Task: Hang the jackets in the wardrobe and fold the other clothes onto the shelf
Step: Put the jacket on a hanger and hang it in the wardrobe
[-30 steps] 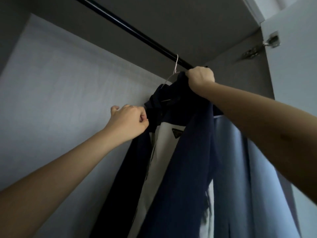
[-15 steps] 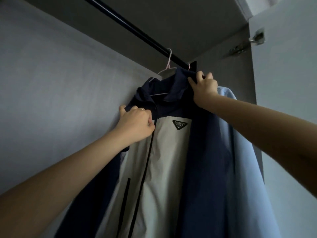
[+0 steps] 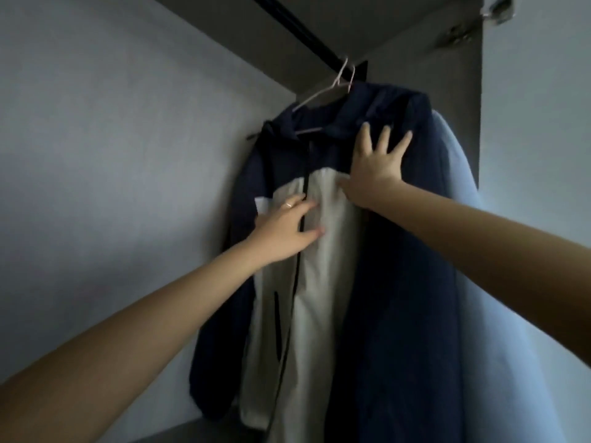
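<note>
Head view: two jackets on two hangers [image 3: 323, 95], one rail [image 3: 303, 30] at twelve o'clock. The navy jacket [image 3: 399, 282] (cream front, dark zip) has left hand [image 3: 284, 231] and right hand [image 3: 371, 171] flat on it, fingers spread, gripping nothing; pale blue jacket [image 3: 499, 298] at its three o'clock.

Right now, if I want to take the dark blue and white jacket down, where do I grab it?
Grab the white hanger at its thin neck, just under the hook, reaching up from the front. The hook curls over the rail, so it likely has to lift up and off. Tugging the loose cloth of the jacket could just slide it off the hanger.
</note>
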The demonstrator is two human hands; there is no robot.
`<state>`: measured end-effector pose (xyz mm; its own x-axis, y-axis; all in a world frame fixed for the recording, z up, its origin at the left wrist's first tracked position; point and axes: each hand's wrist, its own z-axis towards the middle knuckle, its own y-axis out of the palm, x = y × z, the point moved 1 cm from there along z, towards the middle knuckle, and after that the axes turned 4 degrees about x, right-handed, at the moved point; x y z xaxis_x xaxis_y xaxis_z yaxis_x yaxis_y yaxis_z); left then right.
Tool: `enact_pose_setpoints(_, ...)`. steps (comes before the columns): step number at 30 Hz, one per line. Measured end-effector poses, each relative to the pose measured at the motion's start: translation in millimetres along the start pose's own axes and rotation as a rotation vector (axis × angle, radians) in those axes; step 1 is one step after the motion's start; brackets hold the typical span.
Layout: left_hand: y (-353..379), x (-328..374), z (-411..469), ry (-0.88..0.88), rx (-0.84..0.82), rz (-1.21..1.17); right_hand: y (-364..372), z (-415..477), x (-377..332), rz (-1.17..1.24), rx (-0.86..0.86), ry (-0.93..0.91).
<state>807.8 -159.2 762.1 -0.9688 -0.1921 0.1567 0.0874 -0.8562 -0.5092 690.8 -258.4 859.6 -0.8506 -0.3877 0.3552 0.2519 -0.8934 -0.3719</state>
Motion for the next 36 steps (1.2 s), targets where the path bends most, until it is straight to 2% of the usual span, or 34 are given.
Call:
enact_pose_setpoints(2,48,-1,-11,-0.038,-0.076,-0.198,21,-52,-21,0.072,-0.093,-0.208)
enact_pose_setpoints(5,129,-2,-66,0.019,-0.401,-0.067,82,-143,-34,0.037,-0.353,-0.469)
enact_pose_setpoints(7,173,-9,-116,-0.064,-0.629,-0.003,123,-208,-36,0.019,-0.597,-0.582)
enact_pose_setpoints(11,200,-22,-207,-0.219,-0.932,-0.152,156,-318,-40,0.067,-0.947,-0.641)
enact_pose_setpoints(14,181,-20,-277,-0.341,-1.112,-0.109,141,-373,-51,0.355,-1.128,-0.641)
enact_pose_setpoints(16,161,-14,-321,-0.407,-1.142,-0.062,123,-398,-59,0.583,-1.062,-0.677)
enact_pose_setpoints(18,132,-2,-366,-0.435,-1.185,0.044,99,-424,-71,0.870,-1.067,-0.640)
enact_pose_setpoints(20,106,15,-416,-0.483,-1.107,0.190,77,-459,-90,1.054,-1.129,-0.643)
enact_pose_setpoints(23,71,38,-469,-0.530,-0.960,0.338,60,-511,-117,0.967,-1.110,-0.752)
enact_pose_setpoints(26,48,53,-488,-0.554,-0.794,0.382,65,-538,-129,0.944,-0.939,-0.621)
enact_pose_setpoints(28,47,55,-486,-0.564,-0.796,0.361,69,-542,-130,0.944,-0.911,-0.606)
enact_pose_setpoints(33,46,51,-484,-0.574,-0.799,0.296,60,-550,-113,0.955,-0.869,-0.696)
enact_pose_setpoints(36,40,54,-484,-0.550,-0.788,0.289,53,-555,-100,0.872,-0.850,-0.721)
